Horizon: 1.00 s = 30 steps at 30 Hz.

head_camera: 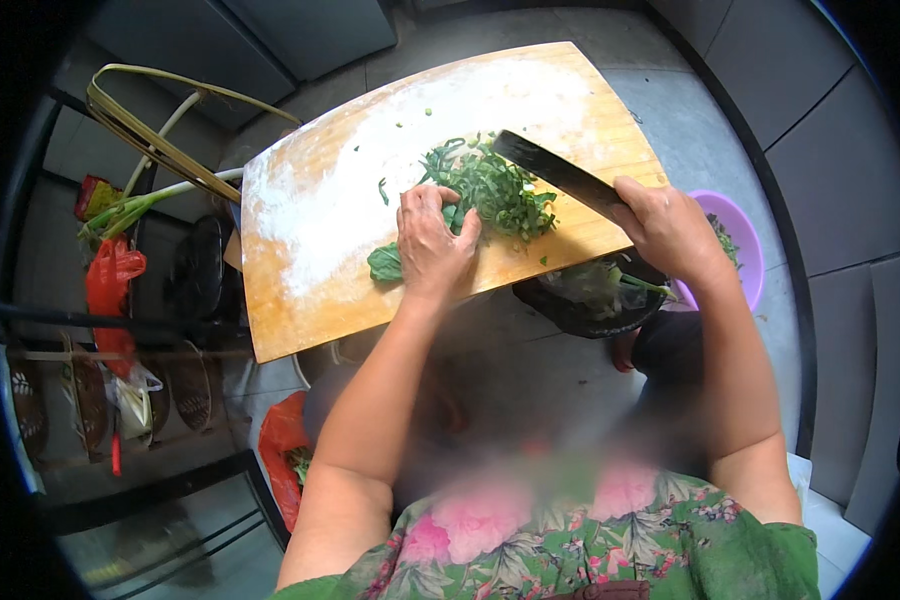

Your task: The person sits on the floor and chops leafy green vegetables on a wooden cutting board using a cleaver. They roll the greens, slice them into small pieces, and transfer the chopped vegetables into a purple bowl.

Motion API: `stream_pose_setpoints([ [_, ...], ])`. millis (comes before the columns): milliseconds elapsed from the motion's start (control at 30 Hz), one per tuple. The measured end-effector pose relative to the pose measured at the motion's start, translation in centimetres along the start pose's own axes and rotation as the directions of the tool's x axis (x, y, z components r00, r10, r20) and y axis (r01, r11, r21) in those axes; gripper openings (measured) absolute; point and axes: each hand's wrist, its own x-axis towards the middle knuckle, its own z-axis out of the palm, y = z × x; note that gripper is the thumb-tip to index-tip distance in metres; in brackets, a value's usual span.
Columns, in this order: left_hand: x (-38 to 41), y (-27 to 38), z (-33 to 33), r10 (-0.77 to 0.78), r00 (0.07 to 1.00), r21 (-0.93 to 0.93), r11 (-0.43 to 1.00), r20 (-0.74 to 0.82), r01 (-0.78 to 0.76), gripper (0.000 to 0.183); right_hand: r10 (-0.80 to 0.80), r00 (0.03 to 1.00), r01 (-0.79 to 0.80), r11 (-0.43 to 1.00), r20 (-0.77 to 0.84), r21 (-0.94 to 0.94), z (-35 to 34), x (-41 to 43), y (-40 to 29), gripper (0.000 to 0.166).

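Note:
My right hand (664, 221) grips the handle of a dark-bladed kitchen knife (559, 171), its blade slanting over the right side of the chopped leafy greens (491, 184). These lie in a loose heap on a floured wooden board (337, 315). Curled fingers of my left hand (435, 236) press on uncut green leaves (385, 263) at the heap's left edge. Part of those leaves is hidden under the palm. Small green bits lie scattered in the white flour (330, 202).
A purple basin (751, 259) holding greens stands on the floor at right. Under the board's near edge is a black bin liner (596, 319) with scraps. Scallion stalks (172, 187) and red plastic bags (112, 274) are at left. Another red bag (277, 435) sits by my left arm.

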Motion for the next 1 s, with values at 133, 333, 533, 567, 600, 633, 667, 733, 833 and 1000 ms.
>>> stream_pose_setpoints([
  [133, -0.2, 0.0, 0.0, 0.014, 1.000, -0.047, 0.999, -0.026, -0.015, 0.020, -0.145, 0.989, 0.148, 0.983, -0.036, 0.112, 1.9, 2.4, -0.1, 0.014],
  [333, -0.3, -0.5, 0.1, 0.053, 0.998, -0.020, 0.998, -0.041, -0.054, 0.020, -0.232, 0.972, 0.235, 0.967, -0.039, 0.099, 3.9, 3.8, -0.3, 0.015],
  [533, -0.4, -0.5, 0.4, 0.021, 0.998, -0.050, 0.998, -0.064, -0.024, 0.019, -0.222, 0.973, 0.218, 0.974, 0.064, 0.060, 3.9, 4.9, -1.3, 0.007],
  [567, -0.3, -0.4, 0.3, 0.014, 0.999, -0.055, 0.998, -0.052, -0.017, 0.020, -0.235, 0.969, 0.232, 0.971, 0.074, 0.055, 3.8, 5.3, -1.2, 0.007],
  [600, -0.3, -0.4, 0.3, 0.004, 0.999, -0.064, 0.998, -0.039, -0.007, 0.020, -0.248, 0.965, 0.245, 0.968, 0.088, 0.047, 3.8, 5.7, -1.2, 0.008],
  [633, -0.3, -0.4, 0.3, -0.006, 1.000, -0.072, 0.997, -0.026, 0.004, 0.021, -0.257, 0.959, 0.254, 0.966, 0.122, 0.040, 3.7, 6.3, -1.1, 0.009],
  [667, -0.2, -0.3, 0.2, -0.007, 1.000, -0.073, 0.997, -0.028, 0.005, 0.020, -0.265, 0.951, 0.263, 0.964, 0.156, 0.034, 3.4, 6.9, -1.1, 0.011],
  [733, -0.2, -0.3, 0.2, -0.017, 0.999, -0.073, 0.997, -0.029, 0.014, 0.019, -0.268, 0.937, 0.271, 0.962, 0.222, 0.019, 3.0, 7.9, -1.3, 0.018],
  [833, -0.1, -0.5, 0.4, -0.035, 0.999, -0.066, 0.997, -0.018, 0.034, 0.019, -0.261, 0.916, 0.268, 0.963, 0.305, 0.022, 2.3, 8.9, -1.8, 0.019],
  [1000, -0.1, -0.5, 0.2, -0.061, 0.998, -0.093, 0.994, -0.003, 0.061, 0.019, -0.271, 0.879, 0.294, 0.956, 0.393, 0.002, 1.4, 9.8, -2.9, 0.019],
])
